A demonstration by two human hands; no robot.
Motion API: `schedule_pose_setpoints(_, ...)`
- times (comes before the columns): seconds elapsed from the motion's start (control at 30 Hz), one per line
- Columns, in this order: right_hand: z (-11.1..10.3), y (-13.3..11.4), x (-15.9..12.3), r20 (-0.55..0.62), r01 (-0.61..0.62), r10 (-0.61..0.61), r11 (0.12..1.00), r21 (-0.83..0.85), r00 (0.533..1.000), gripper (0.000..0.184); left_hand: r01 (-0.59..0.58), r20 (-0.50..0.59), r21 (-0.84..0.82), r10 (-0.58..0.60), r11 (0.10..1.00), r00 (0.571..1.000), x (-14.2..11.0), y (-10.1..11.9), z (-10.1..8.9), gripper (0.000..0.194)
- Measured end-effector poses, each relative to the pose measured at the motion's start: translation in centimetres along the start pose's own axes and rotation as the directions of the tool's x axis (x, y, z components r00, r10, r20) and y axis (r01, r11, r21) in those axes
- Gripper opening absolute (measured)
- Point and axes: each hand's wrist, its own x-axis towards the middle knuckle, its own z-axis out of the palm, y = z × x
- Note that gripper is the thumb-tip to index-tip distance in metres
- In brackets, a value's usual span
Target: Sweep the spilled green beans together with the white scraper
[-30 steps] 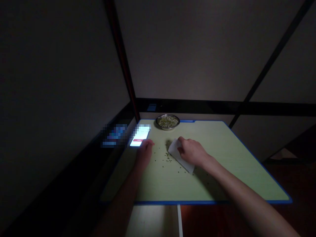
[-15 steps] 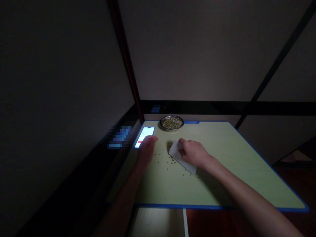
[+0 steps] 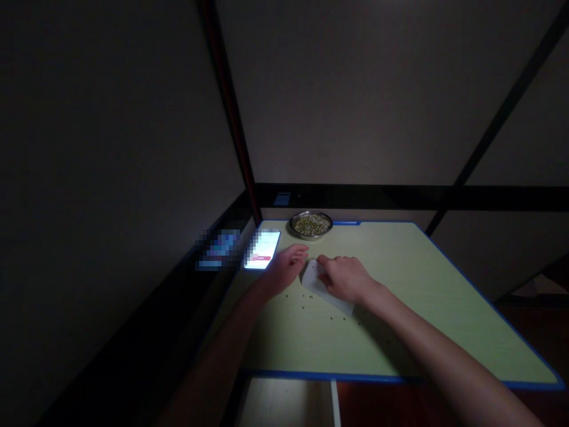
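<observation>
My right hand (image 3: pixel 349 277) grips a small sheet of white paper or card (image 3: pixel 328 300) by its upper edge, thumb on the near face, holding it low over the table. A few dark specks lie on its upper left part. My left hand (image 3: pixel 287 268) is just left of the sheet's far end, its fingers stretched to the right with nothing seen in them. Small dark grains or beans (image 3: pixel 303 308) are scattered on the tabletop below the sheet. Behind the hands stands a round metal bowl (image 3: pixel 311 236) filled with green and whitish beans.
A lit phone (image 3: pixel 267 243) lies on the table's left side, near the left forearm. The pale green table (image 3: pixel 444 320) has a blue edge and meets dark walls behind and to the left. Below its front edge, an open drawer (image 3: pixel 288 403) sticks out.
My left hand has moved right, from beside the phone to the sheet's left end. The cluster of grains there is mostly no longer visible, and specks now show on the sheet.
</observation>
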Motion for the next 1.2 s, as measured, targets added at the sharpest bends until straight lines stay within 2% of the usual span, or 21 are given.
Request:
schedule_pose_setpoints(0.1,0.0,0.3,0.3,-0.004,-0.027,0.027,1.0,0.001,1.0,0.033,-0.027,0.102,0.0,0.026,1.0,0.994,0.5,-0.1,0.5,0.036)
schedule_pose_setpoints(0.2,0.0,0.3,0.9,-0.005,-0.048,0.048,0.999,0.024,0.999,0.036,-0.057,0.16,-0.012,0.058,0.998,0.985,1.2,-0.2,0.6,0.031)
schedule_pose_setpoints(0.33,0.2,0.9,1.0,-0.012,-0.066,0.067,0.995,0.073,0.998,0.034,-0.09,0.15,0.067,0.08,0.994,0.986,1.8,-0.5,-0.1,0.017)
schedule_pose_setpoints(0.43,0.8,2.3,0.0,-0.028,-0.095,0.101,0.982,0.161,0.994,0.034,-0.08,0.142,0.145,0.059,0.986,0.988,1.9,-0.9,-0.7,0.016)
schedule_pose_setpoints(0.57,2.1,4.2,-1.9,-0.056,-0.115,0.141,0.938,0.327,0.988,0.024,-0.076,0.161,0.199,0.044,0.977,0.986,2.1,-0.7,-1.0,0.019)
schedule_pose_setpoints(0.73,2.7,4.2,-2.3,-0.139,-0.021,0.099,0.88,0.475,0.985,0.021,-0.251,0.248,0.345,0.17,0.904,0.954,2.3,1.4,0.4,0.031)
schedule_pose_setpoints(0.87,3.3,4.3,-2.1,-0.154,0.004,0.111,0.8,0.6,0.982,0.023,-0.304,0.313,0.365,0.191,0.88,0.93,2.8,2.2,1.4,0.02)
schedule_pose_setpoints(0.93,4.2,5.5,-2.6,-0.166,0.016,0.147,0.7,0.714,0.975,0.028,-0.294,0.312,0.368,0.181,0.882,0.933,3.1,2.3,0.9,0.021)
schedule_pose_setpoints(1.0,5.4,7.7,-3.9,-0.189,-0.003,0.249,0.611,0.791,0.95,0.033,-0.276,0.302,0.405,0.157,0.871,0.94,3.5,2.3,-0.4,0.024)
schedule_pose_setpoints(1.07,7.0,10.6,-5.7,-0.187,-0.079,0.381,0.584,0.808,0.905,0.036,-0.245,0.287,0.492,0.11,0.836,0.952,3.8,2.3,-2.1,0.027)
schedule_pose_setpoints(1.13,8.6,13.7,-7.7,-0.178,-0.183,0.512,0.576,0.797,0.84,0.04,-0.19,0.266,0.572,0.038,0.798,0.963,3.9,2.0,-3.7,0.027)
schedule_pose_setpoints(1.2,9.8,16.2,-9.7,-0.174,-0.275,0.59,0.591,0.758,0.788,0.042,-0.147,0.257,0.618,-0.021,0.772,0.966,3.9,1.3,-4.9,0.026)
